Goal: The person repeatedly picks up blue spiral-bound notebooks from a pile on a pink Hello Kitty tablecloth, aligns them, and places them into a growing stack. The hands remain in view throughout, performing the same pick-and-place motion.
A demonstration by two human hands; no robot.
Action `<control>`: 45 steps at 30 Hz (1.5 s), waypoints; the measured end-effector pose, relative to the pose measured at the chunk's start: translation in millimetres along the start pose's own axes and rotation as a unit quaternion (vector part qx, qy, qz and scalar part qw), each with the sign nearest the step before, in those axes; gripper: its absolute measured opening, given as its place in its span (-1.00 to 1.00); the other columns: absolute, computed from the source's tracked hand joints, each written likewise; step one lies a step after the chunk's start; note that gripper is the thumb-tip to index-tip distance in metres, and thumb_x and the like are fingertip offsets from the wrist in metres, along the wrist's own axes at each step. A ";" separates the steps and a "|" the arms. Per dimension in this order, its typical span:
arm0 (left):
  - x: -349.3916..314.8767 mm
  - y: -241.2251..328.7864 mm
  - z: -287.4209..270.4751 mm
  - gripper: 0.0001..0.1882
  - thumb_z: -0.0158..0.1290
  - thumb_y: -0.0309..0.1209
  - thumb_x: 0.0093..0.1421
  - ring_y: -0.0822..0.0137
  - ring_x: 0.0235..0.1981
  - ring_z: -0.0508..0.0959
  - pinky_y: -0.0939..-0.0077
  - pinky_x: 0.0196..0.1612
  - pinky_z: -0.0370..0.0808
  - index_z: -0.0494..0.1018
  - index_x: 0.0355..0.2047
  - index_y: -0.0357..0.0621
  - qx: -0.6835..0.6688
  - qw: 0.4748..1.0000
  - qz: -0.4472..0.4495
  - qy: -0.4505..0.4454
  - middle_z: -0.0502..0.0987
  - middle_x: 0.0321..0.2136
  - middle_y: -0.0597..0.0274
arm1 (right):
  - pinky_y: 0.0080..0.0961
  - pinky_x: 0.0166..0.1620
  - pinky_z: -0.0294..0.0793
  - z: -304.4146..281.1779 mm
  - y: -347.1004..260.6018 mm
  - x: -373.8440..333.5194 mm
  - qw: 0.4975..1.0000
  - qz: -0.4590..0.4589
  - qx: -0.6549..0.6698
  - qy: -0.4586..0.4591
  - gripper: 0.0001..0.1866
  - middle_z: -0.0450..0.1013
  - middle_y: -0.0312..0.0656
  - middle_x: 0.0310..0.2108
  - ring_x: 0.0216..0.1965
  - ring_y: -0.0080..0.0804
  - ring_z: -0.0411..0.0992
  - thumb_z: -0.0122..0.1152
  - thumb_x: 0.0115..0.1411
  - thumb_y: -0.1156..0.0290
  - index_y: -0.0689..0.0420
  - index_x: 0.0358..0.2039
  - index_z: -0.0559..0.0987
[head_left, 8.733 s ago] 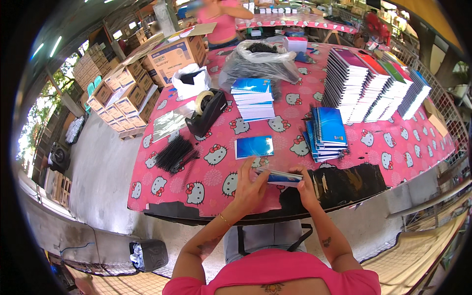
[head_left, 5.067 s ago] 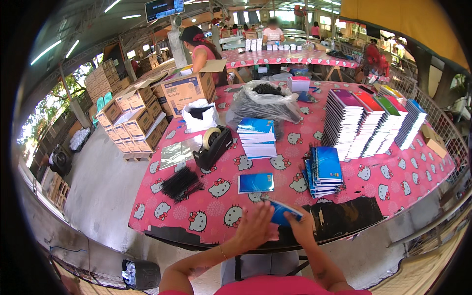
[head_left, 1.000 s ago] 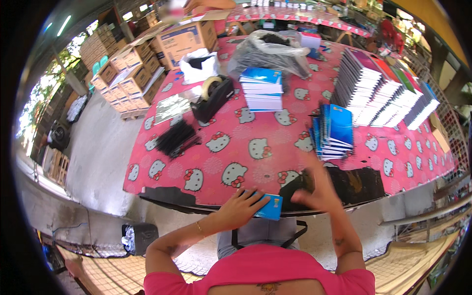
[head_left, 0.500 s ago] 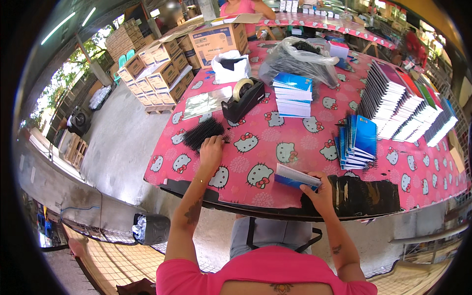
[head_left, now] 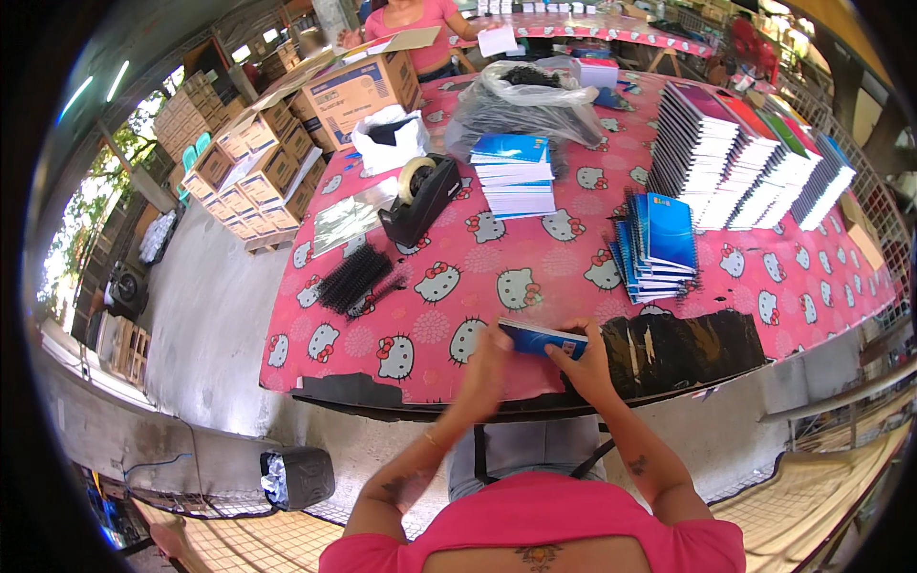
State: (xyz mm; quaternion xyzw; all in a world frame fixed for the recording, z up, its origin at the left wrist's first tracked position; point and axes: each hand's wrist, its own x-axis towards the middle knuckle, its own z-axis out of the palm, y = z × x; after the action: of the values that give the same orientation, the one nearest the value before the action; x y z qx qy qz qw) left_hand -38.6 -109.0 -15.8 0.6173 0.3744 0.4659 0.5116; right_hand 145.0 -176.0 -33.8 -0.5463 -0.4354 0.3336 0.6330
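Near the table's front edge, my right hand (head_left: 585, 363) is closed around one end of a small blue-covered notebook (head_left: 543, 346), holding it tilted with its page edge up. My left hand (head_left: 485, 372) is at the notebook's other end; motion blurs its fingers, and anything in them is hidden. To the left lies a pile of black plastic binding coils (head_left: 351, 279), with a loose one beside it. Ahead stands a stack of blue notebooks (head_left: 513, 181) with white page edges showing. Right of that, several coil-bound blue notebooks (head_left: 669, 234) are piled unevenly.
A black tape dispenser (head_left: 420, 202), clear plastic sheets (head_left: 349, 218) and a white bag (head_left: 390, 143) occupy the table's left side. Behind is a large clear plastic bag (head_left: 516, 110). Tall notebook stacks (head_left: 693, 153) stand right. Cartons (head_left: 358, 100) and another person (head_left: 415, 29) are beyond.
My left hand has moved from the coil pile rightward and nearer to the notebook. The notebook has shifted slightly in my right hand. Beyond the table, the other person now holds something white.
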 end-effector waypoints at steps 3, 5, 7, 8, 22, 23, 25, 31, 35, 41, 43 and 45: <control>-4.2 -3.8 12.7 -0.72 -0.13 -0.44 0.45 0.25 0.04 0.48 0.39 0.11 0.40 0.26 0.07 -0.36 0.057 0.997 0.047 0.019 0.46 -0.03 -0.12 | -0.61 -0.20 0.42 -13.4 5.4 4.8 0.999 -0.014 -0.031 -0.031 -0.70 0.51 -0.31 -0.31 -0.30 -0.64 0.40 0.39 0.11 0.58 0.21 -0.13 0.55; 11.9 22.7 -5.4 -0.76 -0.07 -0.40 0.43 0.43 -0.21 0.50 0.49 -0.17 0.46 0.33 0.00 -0.28 0.070 0.997 0.007 0.010 0.52 -0.17 0.11 | -0.63 -0.21 0.40 -22.7 8.3 4.0 0.998 -0.020 -0.041 -0.054 -0.74 0.51 -0.35 -0.34 -0.31 -0.68 0.39 0.38 0.13 0.58 0.21 -0.15 0.59; 16.5 29.6 -16.0 -0.79 0.06 -0.48 0.35 0.54 -0.54 0.49 0.65 -0.49 0.44 0.45 -0.05 -0.29 0.159 0.984 0.086 0.009 0.55 -0.40 0.26 | -0.64 -0.21 0.39 -23.8 11.3 4.2 0.997 -0.018 -0.022 -0.073 -0.77 0.51 -0.38 -0.37 -0.32 -0.69 0.39 0.37 0.14 0.58 0.21 -0.16 0.64; 16.5 30.1 -19.4 -0.79 0.07 -0.49 0.34 0.51 -0.52 0.52 0.64 -0.48 0.45 0.48 -0.06 -0.30 0.205 0.971 0.119 -0.022 0.55 -0.40 0.23 | -0.63 -0.21 0.39 -24.6 10.8 4.4 0.996 -0.011 -0.031 -0.078 -0.77 0.52 -0.36 -0.37 -0.32 -0.67 0.39 0.36 0.15 0.58 0.21 -0.15 0.64; 11.9 12.4 -31.7 -0.78 0.21 -0.52 0.18 0.27 -0.57 0.53 0.44 -0.51 0.47 0.61 -0.14 -0.21 0.275 0.928 0.251 -0.026 0.55 -0.41 0.12 | -0.64 -0.16 0.40 -21.1 9.2 6.6 0.997 0.019 -0.026 -0.075 -0.77 0.55 -0.35 -0.35 -0.29 -0.67 0.39 0.34 0.18 0.53 0.23 -0.13 0.64; 12.2 14.3 -31.7 -0.80 0.20 -0.51 0.19 0.26 -0.57 0.54 0.44 -0.51 0.48 0.61 -0.16 -0.21 0.283 0.928 0.241 -0.035 0.55 -0.42 0.13 | -0.64 -0.16 0.40 -21.1 8.2 7.0 0.997 0.018 -0.025 -0.077 -0.77 0.56 -0.35 -0.35 -0.29 -0.67 0.40 0.34 0.17 0.54 0.23 -0.13 0.64; 11.9 19.9 -31.6 -0.83 0.17 -0.49 0.22 0.24 -0.56 0.57 0.43 -0.50 0.48 0.61 -0.18 -0.21 0.300 0.927 0.218 -0.053 0.56 -0.46 0.15 | -0.64 -0.15 0.40 -21.2 5.1 6.0 0.996 0.018 -0.023 -0.082 -0.76 0.56 -0.34 -0.34 -0.28 -0.66 0.41 0.35 0.17 0.55 0.23 -0.12 0.64; 21.3 19.9 -34.1 -0.82 0.07 -0.38 0.34 0.26 -0.59 0.62 0.45 -0.53 0.46 0.57 -0.21 -0.24 0.267 0.958 0.098 -0.048 0.57 -0.58 0.13 | -0.63 -0.16 0.41 -20.2 4.0 4.9 0.996 0.008 -0.015 -0.086 -0.76 0.57 -0.32 -0.34 -0.28 -0.66 0.42 0.34 0.16 0.59 0.24 -0.13 0.64; 27.1 26.4 -31.9 -0.79 0.08 -0.34 0.35 0.33 -0.64 0.58 0.49 -0.55 0.43 0.55 -0.19 -0.23 0.229 0.971 -0.008 -0.063 0.56 -0.59 0.09 | -0.63 -0.19 0.40 -21.6 7.0 8.2 0.995 0.003 -0.036 -0.091 -0.76 0.56 -0.32 -0.37 -0.30 -0.67 0.41 0.35 0.16 0.58 0.22 -0.13 0.64; 37.2 31.3 -37.9 -0.81 0.15 -0.48 0.26 0.42 -0.51 0.51 0.53 -0.44 0.43 0.56 -0.13 -0.25 0.249 0.950 0.109 -0.154 0.45 -0.45 0.15 | -0.63 -0.22 0.39 -22.0 9.1 7.7 0.995 0.000 -0.041 -0.087 -0.77 0.54 -0.35 -0.41 -0.32 -0.68 0.39 0.35 0.16 0.56 0.22 -0.14 0.64; 43.8 30.1 -42.2 -0.79 0.19 -0.54 0.20 0.34 -0.46 0.52 0.48 -0.39 0.44 0.56 -0.14 -0.23 0.313 0.914 0.181 -0.186 0.44 -0.37 0.12 | -0.64 -0.23 0.38 -22.1 6.4 5.6 0.996 0.000 -0.045 -0.083 -0.77 0.53 -0.35 -0.41 -0.34 -0.68 0.38 0.35 0.15 0.56 0.22 -0.15 0.64; 45.9 34.9 -38.9 -0.75 0.20 -0.54 0.16 0.26 -0.45 0.52 0.42 -0.38 0.44 0.55 -0.12 -0.21 0.310 0.910 0.196 -0.195 0.45 -0.34 0.12 | -0.63 -0.24 0.38 -21.7 10.6 6.2 0.996 -0.002 -0.031 -0.081 -0.77 0.53 -0.35 -0.41 -0.35 -0.68 0.38 0.36 0.15 0.55 0.22 -0.15 0.64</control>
State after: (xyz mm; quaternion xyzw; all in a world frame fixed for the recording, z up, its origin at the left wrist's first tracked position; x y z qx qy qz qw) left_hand -63.3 -61.7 28.9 0.8843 0.2645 0.2874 0.2559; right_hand 167.9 -177.3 -43.5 -0.5359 -0.4965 0.3614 0.5794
